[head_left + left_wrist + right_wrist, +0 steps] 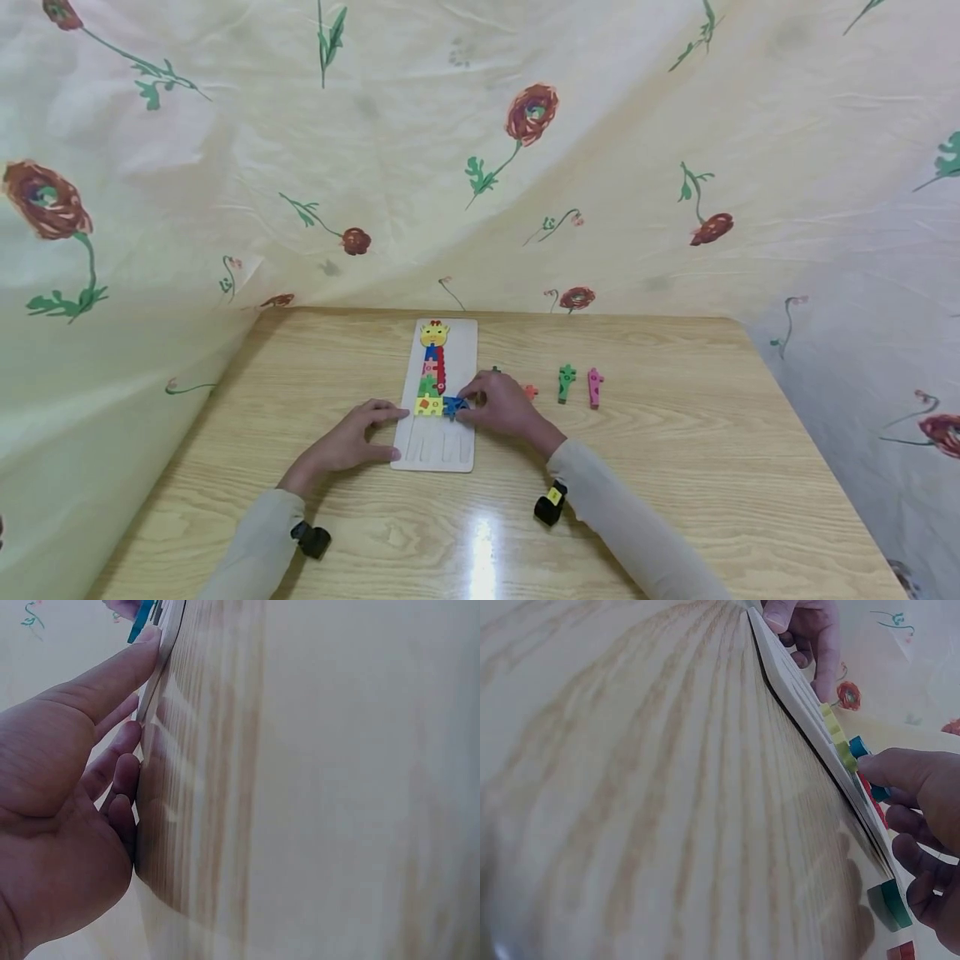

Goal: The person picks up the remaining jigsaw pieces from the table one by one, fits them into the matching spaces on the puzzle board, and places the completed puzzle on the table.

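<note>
A white puzzle board (pixel 462 350) lies on the table with a giraffe figure partly filled in: a yellow head (pixel 433 335), a neck of coloured pieces and a yellow body piece (pixel 428 406). My right hand (pixel 504 406) pinches a blue puzzle piece (pixel 452 406) between thumb and fingertip, just right of the yellow body piece. In the right wrist view that blue piece (pixel 857 746) looks tilted above the board. My left hand (pixel 348 440) rests at the board's left edge, thumb and forefinger spread apart and touching it. Leg-shaped recesses show at the board's lower end.
Right of the board lie a green puzzle piece (pixel 566 383), a pink one (pixel 595 388) and an orange-red one (pixel 531 391). Another green piece (pixel 496 369) is mostly hidden behind my right hand. A flowered cloth (pixel 420 167) hangs behind the wooden table (pixel 675 467).
</note>
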Demonstrator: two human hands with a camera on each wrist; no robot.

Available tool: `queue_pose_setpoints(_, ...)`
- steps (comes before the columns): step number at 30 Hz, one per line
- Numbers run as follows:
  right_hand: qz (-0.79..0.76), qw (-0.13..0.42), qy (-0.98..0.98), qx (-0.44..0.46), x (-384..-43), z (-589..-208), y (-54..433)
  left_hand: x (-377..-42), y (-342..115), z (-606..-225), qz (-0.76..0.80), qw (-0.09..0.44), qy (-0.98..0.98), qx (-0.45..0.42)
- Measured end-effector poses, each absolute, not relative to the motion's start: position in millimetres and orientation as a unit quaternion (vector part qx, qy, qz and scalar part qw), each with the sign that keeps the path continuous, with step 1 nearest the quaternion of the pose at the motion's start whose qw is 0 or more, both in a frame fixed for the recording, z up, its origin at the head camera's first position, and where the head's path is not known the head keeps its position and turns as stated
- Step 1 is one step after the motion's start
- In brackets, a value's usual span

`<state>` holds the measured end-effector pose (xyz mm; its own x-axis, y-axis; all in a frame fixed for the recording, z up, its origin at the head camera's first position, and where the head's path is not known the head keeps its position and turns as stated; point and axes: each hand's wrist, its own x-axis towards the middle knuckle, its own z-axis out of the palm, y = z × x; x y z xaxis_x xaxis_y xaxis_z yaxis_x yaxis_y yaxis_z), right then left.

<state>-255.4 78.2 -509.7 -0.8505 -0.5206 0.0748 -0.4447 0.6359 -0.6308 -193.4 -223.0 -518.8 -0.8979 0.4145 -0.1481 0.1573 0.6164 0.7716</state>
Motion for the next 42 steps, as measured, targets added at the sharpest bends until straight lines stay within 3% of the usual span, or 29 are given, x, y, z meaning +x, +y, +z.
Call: queue_pose_setpoints(42, -0.294, 0.059, 0.917, -0.264, -255.7, -513.4, 74.5, -194.3, -222.8, -522.5, 0.406, 0.159, 0.885, 0.162)
